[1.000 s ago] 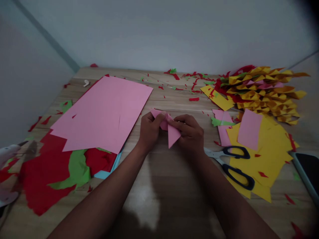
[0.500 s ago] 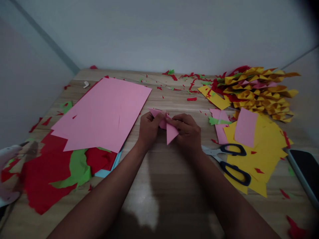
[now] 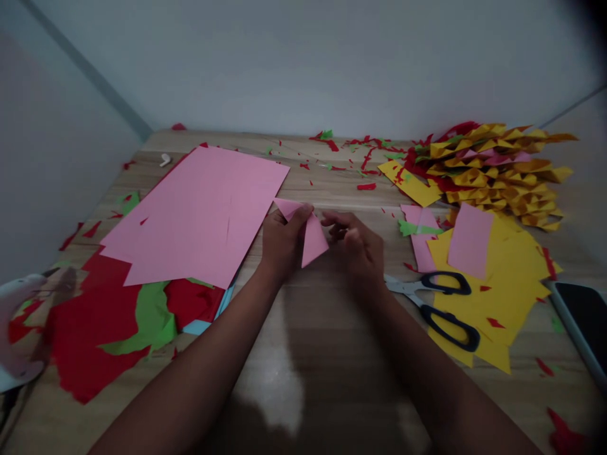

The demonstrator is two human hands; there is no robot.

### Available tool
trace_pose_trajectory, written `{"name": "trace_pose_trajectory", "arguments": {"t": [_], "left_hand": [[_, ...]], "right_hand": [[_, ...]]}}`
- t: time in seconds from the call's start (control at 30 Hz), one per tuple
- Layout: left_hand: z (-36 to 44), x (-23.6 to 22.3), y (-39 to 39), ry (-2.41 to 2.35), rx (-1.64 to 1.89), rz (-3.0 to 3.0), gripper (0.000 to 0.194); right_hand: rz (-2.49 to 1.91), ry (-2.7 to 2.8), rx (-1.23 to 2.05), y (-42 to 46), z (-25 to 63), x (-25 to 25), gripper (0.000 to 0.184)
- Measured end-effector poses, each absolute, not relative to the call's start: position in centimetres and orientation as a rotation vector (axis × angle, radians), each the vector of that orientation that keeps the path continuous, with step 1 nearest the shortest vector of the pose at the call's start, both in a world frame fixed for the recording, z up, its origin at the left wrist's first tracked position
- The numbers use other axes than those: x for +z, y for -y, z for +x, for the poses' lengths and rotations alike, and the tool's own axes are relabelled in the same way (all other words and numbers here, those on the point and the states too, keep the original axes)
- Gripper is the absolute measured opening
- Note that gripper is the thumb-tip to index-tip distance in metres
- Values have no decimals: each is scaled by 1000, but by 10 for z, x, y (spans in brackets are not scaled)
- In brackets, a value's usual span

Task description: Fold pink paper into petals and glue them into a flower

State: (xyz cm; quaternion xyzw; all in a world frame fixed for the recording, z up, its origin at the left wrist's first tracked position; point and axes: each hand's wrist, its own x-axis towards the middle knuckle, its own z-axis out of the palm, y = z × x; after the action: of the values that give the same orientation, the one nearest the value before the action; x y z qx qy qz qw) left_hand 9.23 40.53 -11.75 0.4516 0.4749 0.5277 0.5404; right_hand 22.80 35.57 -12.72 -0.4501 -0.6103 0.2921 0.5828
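My left hand (image 3: 283,239) pinches a small folded piece of pink paper (image 3: 313,241) between thumb and fingers. One pointed flap of it hangs down to the right, and another tip sticks out at the upper left. Just right of the paper is my right hand (image 3: 355,245), its fingers slightly curled and apart, with nothing seen in them. Scissors (image 3: 422,297) with dark blue handles lie beside my right forearm, their blades partly hidden behind it.
Large pink sheets (image 3: 199,221) cover red paper (image 3: 99,328) on the left. Yellow sheets (image 3: 512,297) lie at the right, near a phone (image 3: 581,328). Behind them stands a folded yellow paper piece (image 3: 502,170). Scraps litter the wooden table (image 3: 265,392); a white device (image 3: 19,328) sits at far left.
My right hand has let go of the folded pink paper and moved slightly right. The paper, still in my left hand, has shifted a little left and turned.
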Motion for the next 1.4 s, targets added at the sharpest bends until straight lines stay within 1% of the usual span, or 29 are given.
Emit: {"name": "trace_pose_trajectory", "arguments": {"t": [0.07,0.13,0.27,0.33,0.5,0.63,0.8,1.0,1.17,1.3,1.4], "left_hand": [[93,-118,-405,-1061,1245,1048,31],[94,-120,-403,-1003,1214,1061,29],[95,-125,-400,-976,1153,1133,31],[95,-126,-399,-977,1155,1144,33],[95,-125,-399,-957,1139,1138,35],[95,-124,-399,-903,1122,1096,29],[96,-125,-398,-858,1181,1083,38],[94,-127,-397,-896,1111,1170,27],[98,-124,-396,-1020,1184,1175,27],[102,-122,-397,-1023,1239,1042,23],[101,-121,-399,-1011,1267,927,25]], "right_hand": [[-1133,1229,766,-358,227,-127,38],[-1197,1146,818,-360,225,-127,30],[-1248,1152,847,-361,222,-122,19],[-1266,1156,858,-360,221,-120,17],[-1280,1169,887,-362,222,-120,20],[-1238,1162,920,-361,220,-121,23],[-1179,1124,931,-359,218,-124,24],[-1177,1165,893,-360,221,-126,22],[-1255,1218,880,-363,221,-125,23],[-1269,1231,928,-364,220,-124,26],[-1262,1241,944,-364,220,-125,25]]}}
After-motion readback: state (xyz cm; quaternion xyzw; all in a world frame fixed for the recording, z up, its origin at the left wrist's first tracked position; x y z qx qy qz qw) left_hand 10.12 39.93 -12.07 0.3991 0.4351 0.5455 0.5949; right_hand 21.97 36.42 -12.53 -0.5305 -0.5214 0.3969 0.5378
